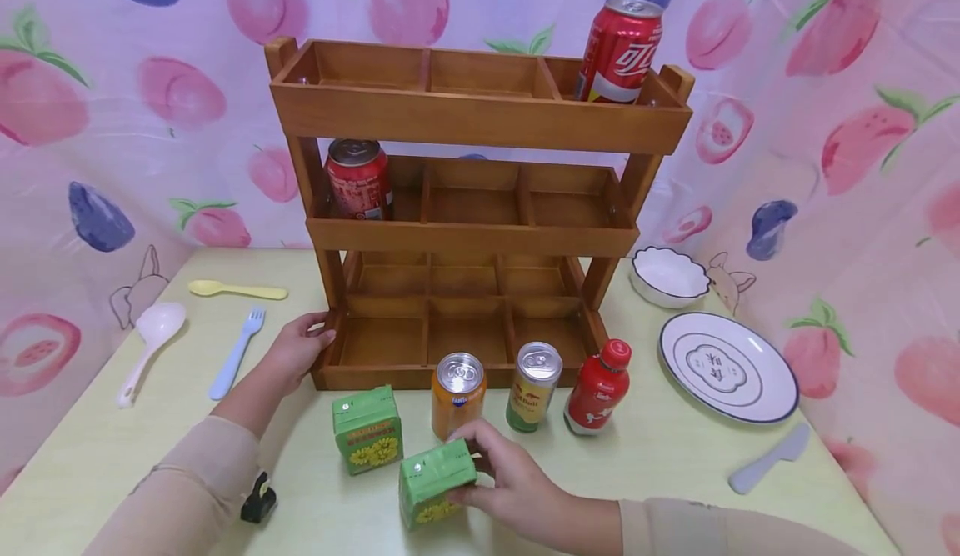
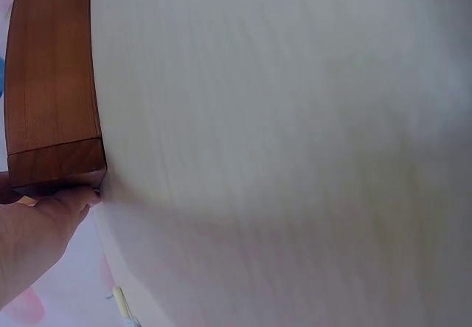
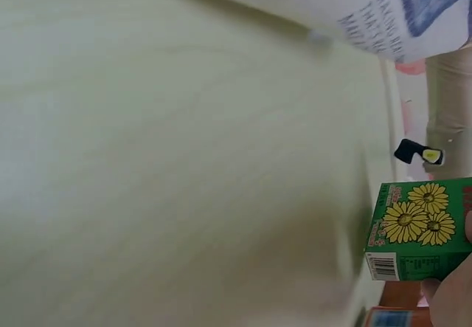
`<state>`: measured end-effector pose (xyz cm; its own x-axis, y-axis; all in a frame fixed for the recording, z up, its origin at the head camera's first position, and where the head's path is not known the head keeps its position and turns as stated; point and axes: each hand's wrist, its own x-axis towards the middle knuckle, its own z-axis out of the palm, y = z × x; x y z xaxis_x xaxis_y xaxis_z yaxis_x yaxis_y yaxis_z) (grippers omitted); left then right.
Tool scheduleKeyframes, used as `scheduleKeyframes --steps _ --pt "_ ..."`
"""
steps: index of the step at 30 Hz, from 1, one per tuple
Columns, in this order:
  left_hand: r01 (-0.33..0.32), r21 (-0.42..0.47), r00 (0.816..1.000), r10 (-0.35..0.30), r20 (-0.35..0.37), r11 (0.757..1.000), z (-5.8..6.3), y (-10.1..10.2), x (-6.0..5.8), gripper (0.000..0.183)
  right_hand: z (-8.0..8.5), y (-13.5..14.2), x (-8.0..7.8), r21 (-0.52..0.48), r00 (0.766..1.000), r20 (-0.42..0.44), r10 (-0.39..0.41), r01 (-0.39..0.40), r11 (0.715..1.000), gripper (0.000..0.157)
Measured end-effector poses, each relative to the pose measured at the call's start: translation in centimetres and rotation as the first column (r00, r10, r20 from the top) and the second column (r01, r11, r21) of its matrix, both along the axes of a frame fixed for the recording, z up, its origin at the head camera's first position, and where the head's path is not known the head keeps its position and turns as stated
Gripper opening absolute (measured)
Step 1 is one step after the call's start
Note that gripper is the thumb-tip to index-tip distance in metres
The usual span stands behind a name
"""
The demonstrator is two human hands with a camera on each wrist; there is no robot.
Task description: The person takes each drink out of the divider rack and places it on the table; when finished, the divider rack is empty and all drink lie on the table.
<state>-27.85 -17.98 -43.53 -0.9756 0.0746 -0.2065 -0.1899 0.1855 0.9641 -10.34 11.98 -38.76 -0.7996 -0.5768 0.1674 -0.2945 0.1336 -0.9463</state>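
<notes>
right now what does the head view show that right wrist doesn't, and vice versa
Only the head view shows the plate, the bowl, the knife and the red bottle. Only the right wrist view shows the barcode on the held green box and printed lettering near the top. Both show the right hand gripping that box, and the orange can.

The table here holds a rack, carton, orange can, gold can, bottle, bowl, plate, knife, fork, spoon, ladle.
</notes>
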Motion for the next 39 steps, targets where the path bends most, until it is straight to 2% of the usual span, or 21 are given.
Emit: scheduleKeyframes --steps 3,6,8,10,12,15,19,21,23,25,28,32,36,39 --pt "0.001 0.003 1.0 -0.001 0.005 1.0 -0.1 0.0 0.0 0.048 -1.9 -0.1 -0.6 0.015 0.999 0.025 -0.031 0.031 0.999 0.042" --pt "-0.006 0.008 1.0 0.006 0.012 1.0 -0.1 0.0 -0.1 0.049 -3.0 -0.2 -1.2 0.024 0.998 0.025 -0.05 0.05 0.998 0.042" --pt "-0.006 0.009 1.0 0.006 0.016 1.0 0.0 0.0 -0.1 0.049 -3.0 -0.3 -1.4 0.05 0.998 -0.009 -0.06 0.06 0.997 0.043" --pt "-0.005 0.012 1.0 0.004 0.022 1.0 0.0 0.0 -0.1 0.05 -2.6 -0.4 -1.5 0.098 0.994 -0.083 -0.064 0.072 0.993 0.047" --pt "-0.002 0.01 1.0 0.002 0.029 1.0 0.1 0.0 -0.1 0.05 -1.5 -0.5 -1.6 0.151 0.976 -0.207 -0.064 0.096 0.984 0.053" --pt "-0.003 0.006 1.0 0.002 0.029 1.0 0.1 0.1 -0.1 0.05 1.5 -0.7 -2.0 0.153 0.926 -0.369 -0.076 0.141 0.978 0.062" --pt "-0.001 0.004 1.0 0.001 0.019 1.0 0.0 0.3 -0.1 0.049 7.1 -1.4 -3.6 0.056 0.882 -0.461 -0.1 0.142 0.988 0.059" --pt "-0.001 0.009 1.0 0.001 0.013 1.0 -0.1 0.3 -0.1 0.049 9.7 -2.0 -4.9 0.045 0.865 -0.489 -0.113 0.155 0.987 0.059" --pt "-0.006 0.007 1.0 0.006 0.011 1.0 0.0 0.1 -0.1 0.049 12.0 -2.9 -6.6 0.068 0.863 -0.487 -0.137 0.193 0.979 0.064" --pt "-0.007 0.008 1.0 0.007 0.007 1.0 0.1 0.0 -0.1 0.049 13.6 -4.1 -8.7 0.116 0.858 -0.484 -0.172 0.257 0.959 0.069" --pt "-0.008 0.004 1.0 0.008 0.009 1.0 0.2 -0.4 -0.1 0.049 15.5 -6.4 -12.1 0.204 0.854 -0.465 -0.231 0.358 0.911 0.08" --pt "0.003 -0.005 1.0 -0.003 0.017 1.0 0.2 -0.5 0.0 0.049 16.5 -9.0 -16.3 0.279 0.853 -0.451 -0.263 0.415 0.866 0.087" --pt "0.008 -0.002 1.0 -0.008 0.007 1.0 0.2 -0.3 0.1 0.049 16.7 -10.6 -19.4 0.274 0.866 -0.418 -0.276 0.409 0.87 0.093" --pt "0.006 -0.006 1.0 -0.006 -0.002 1.0 0.2 -0.1 0.0 0.048 16.6 -11.1 -21.0 0.243 0.869 -0.408 -0.28 0.399 0.884 0.096"
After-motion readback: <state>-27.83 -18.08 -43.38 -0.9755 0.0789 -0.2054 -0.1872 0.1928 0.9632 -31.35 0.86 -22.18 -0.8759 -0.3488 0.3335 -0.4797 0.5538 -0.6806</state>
